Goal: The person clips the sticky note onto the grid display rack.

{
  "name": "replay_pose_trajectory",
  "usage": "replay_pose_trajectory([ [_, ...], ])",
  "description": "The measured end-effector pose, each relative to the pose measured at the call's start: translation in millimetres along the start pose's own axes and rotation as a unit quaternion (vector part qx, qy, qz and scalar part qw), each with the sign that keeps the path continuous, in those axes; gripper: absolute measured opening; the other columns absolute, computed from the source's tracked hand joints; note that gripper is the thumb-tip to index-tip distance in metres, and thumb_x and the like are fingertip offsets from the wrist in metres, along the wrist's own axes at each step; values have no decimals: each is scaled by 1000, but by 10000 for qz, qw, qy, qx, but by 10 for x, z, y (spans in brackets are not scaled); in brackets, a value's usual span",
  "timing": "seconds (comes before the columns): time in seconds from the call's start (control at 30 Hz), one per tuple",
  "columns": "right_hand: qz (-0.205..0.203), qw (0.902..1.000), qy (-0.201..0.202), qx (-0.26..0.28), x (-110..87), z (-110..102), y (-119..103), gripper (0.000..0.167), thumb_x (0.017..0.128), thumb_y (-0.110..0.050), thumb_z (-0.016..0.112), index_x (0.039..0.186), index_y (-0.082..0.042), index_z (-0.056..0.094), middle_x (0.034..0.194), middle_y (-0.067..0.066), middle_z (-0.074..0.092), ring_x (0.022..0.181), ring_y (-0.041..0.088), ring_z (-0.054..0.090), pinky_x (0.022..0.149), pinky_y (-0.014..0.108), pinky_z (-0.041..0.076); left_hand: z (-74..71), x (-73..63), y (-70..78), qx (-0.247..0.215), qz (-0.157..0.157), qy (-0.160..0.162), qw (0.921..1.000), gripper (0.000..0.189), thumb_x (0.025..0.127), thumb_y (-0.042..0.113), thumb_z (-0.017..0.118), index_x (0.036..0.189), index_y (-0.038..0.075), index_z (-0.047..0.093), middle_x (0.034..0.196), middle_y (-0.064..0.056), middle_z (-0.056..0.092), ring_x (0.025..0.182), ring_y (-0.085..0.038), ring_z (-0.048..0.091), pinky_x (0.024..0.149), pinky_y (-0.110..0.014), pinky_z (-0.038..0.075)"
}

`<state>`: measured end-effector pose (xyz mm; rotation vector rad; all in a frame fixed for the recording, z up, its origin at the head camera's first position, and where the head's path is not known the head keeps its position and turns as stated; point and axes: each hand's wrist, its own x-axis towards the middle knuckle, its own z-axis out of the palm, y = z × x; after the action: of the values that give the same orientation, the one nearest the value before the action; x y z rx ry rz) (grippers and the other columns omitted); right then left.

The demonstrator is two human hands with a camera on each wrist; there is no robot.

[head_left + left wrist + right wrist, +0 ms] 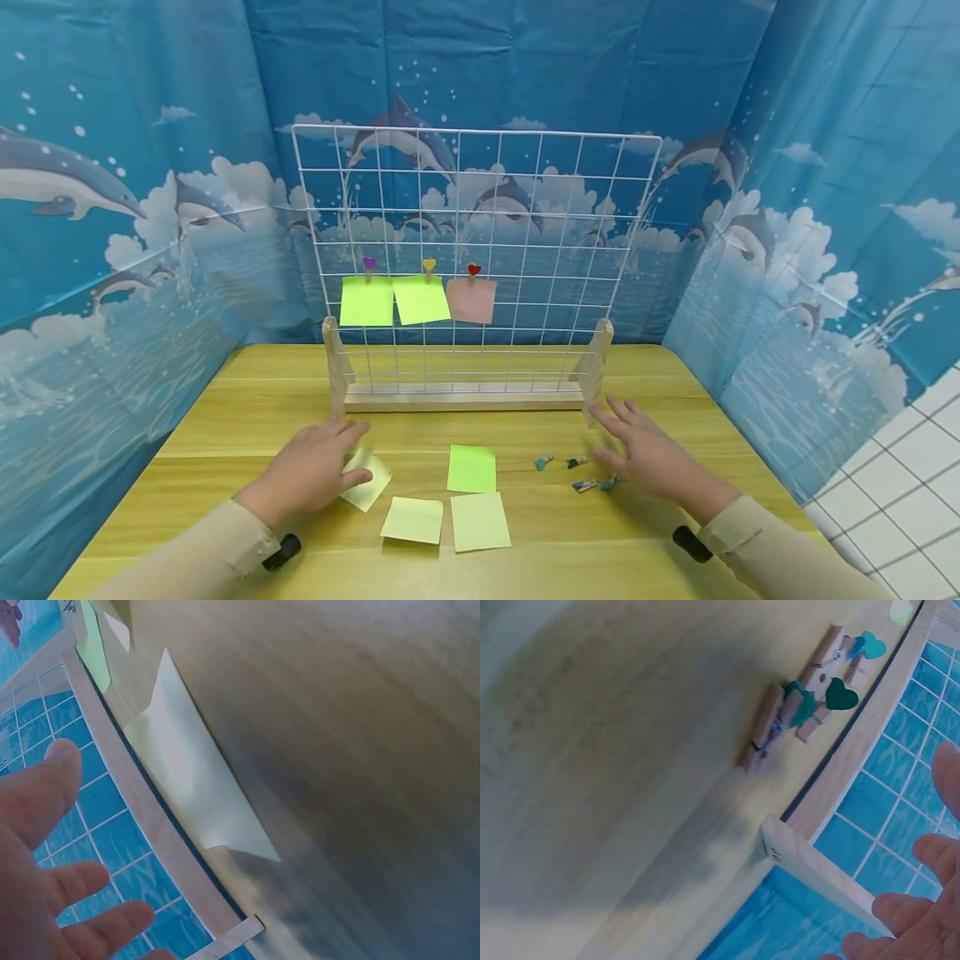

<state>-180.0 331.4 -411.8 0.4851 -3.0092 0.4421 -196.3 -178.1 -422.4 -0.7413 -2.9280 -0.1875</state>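
Observation:
My left hand [311, 468] hovers, fingers spread, over a pale yellow sticky note [370, 482] and holds nothing. In the left wrist view that note [187, 761] curls up at its edges. A bright green note [472, 469] and two pale yellow notes, one left [412, 521] and one right [481, 522], lie nearby. My right hand [656, 457], also spread and holding nothing, is beside several small wooden clothespins with hearts. These include a dark green heart clothespin [841, 694], a teal one [801, 705] and a blue one [585, 485].
Behind the notes stands a white wire grid [480, 212] on a wooden base [465, 402]. Clipped to it are two bright green notes, left [367, 304] and middle [422, 302], and a pink note [472, 303]. A dolphin-print curtain [562, 58] encloses the table [247, 400].

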Motion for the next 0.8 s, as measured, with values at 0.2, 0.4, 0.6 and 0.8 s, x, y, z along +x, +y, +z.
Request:
replay_pose_trajectory([
  [0.2, 69, 9999, -110, 8, -43, 58, 30, 70, 104, -37, 66, 164, -15, 39, 170, 29, 23, 154, 61, 19, 112, 77, 35, 31, -20, 24, -89, 7, -179, 9998, 69, 97, 49, 73, 148, 5, 58, 148, -21, 61, 137, -44, 58, 110, -66, 45],
  [0.4, 87, 9998, -172, 41, -75, 101, 52, 69, 104, -37, 67, 164, -15, 40, 170, 30, 24, 153, 62, 19, 112, 78, 34, 31, -38, 39, -157, -44, -330, 9993, 68, 98, 48, 72, 149, 5, 58, 150, -20, 60, 140, -46, 54, 111, -66, 44],
  [0.6, 55, 9999, -153, -12, -96, 130, 75, 68, 104, -35, 67, 163, -15, 41, 169, 31, 26, 152, 63, 22, 111, 78, 36, 49, -33, 48, -253, -133, -394, 9988, 68, 98, 48, 72, 149, 6, 57, 150, -20, 59, 141, -47, 53, 113, -66, 43],
  [0.8, 5, 9999, -163, -28, -121, 156, 90, 66, 104, -34, 67, 161, -13, 44, 167, 31, 29, 151, 63, 25, 112, 78, 35, 69, -28, 51, -408, -230, -512, 9976, 68, 98, 48, 72, 149, 6, 57, 150, -20, 59, 141, -46, 54, 113, -66, 43],
])
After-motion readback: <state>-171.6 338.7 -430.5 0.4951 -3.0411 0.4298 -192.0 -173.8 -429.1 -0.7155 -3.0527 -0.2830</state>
